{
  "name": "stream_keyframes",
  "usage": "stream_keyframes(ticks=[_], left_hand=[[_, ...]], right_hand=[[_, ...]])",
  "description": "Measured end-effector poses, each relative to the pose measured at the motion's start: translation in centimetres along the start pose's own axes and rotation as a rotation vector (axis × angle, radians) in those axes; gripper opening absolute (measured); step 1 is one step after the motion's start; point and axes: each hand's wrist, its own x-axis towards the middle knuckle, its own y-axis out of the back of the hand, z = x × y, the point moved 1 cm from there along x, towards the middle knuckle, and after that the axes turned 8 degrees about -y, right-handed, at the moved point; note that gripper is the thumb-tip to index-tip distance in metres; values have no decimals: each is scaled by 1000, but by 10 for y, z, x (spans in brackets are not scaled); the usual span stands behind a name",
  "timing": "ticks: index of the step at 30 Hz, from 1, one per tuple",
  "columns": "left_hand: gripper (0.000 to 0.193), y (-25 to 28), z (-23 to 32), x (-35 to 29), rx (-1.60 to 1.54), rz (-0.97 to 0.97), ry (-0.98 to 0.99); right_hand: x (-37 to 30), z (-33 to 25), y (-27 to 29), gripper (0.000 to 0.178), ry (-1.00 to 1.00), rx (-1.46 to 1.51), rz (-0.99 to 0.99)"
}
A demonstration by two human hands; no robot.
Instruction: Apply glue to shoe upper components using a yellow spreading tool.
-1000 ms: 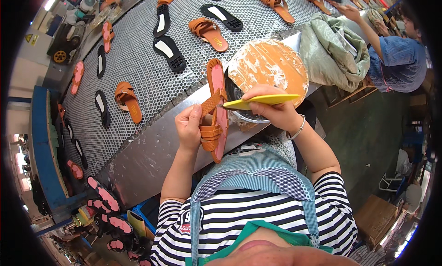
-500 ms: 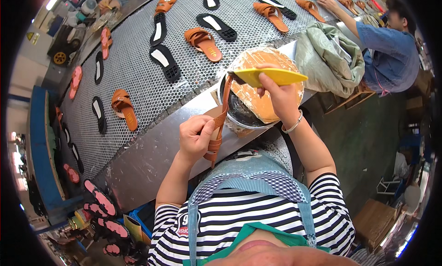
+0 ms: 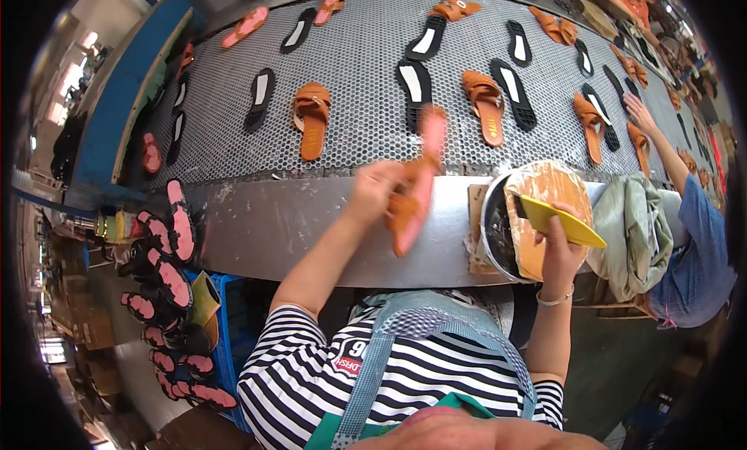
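Note:
My left hand (image 3: 375,191) is closed on a brown strappy sandal (image 3: 425,187), above the metal ledge in front of the conveyor. The sandal stands tilted with its pink underside showing, blurred by motion. My right hand (image 3: 562,251) grips a flat yellow brush (image 3: 572,226) by its broad handle. Its dark end lies over a round tub (image 3: 493,251), whose orange cover (image 3: 556,184) is smeared with whitish residue. Dark contents show at the tub's left side.
Brown sandals (image 3: 313,123) and black soles (image 3: 414,84) with white strips lie on the perforated conveyor (image 3: 354,76). Pink-bottomed sandals (image 3: 173,283) hang at lower left beside a blue crate (image 3: 226,325). A greenish cloth (image 3: 629,232) lies right of the tub; a co-worker's arm (image 3: 661,142) reaches over the belt.
My left hand has carried the sandal away from the tub, toward the conveyor, turning its pink underside into view. The brush has left the sandal and is back over the tub. The view has turned.

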Motion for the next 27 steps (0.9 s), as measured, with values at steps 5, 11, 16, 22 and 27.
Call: stream_keyframes(ticks=[5,11,16,22,27], left_hand=[[33,204,17,61,-147,547,-184],[36,443,-12,80,-323,688,-111],[52,517,-65,58,115,841,6],[70,512,-87,68,411,808,230],[59,520,-40,68,1186,955,47]], right_hand=[[0,8,7,24,-82,-25,237],[-10,22,18,26,-163,-38,307],[-14,20,21,24,-214,-133,356],[-33,12,15,22,-279,-269,310],[-37,7,14,22,-346,-305,228]])
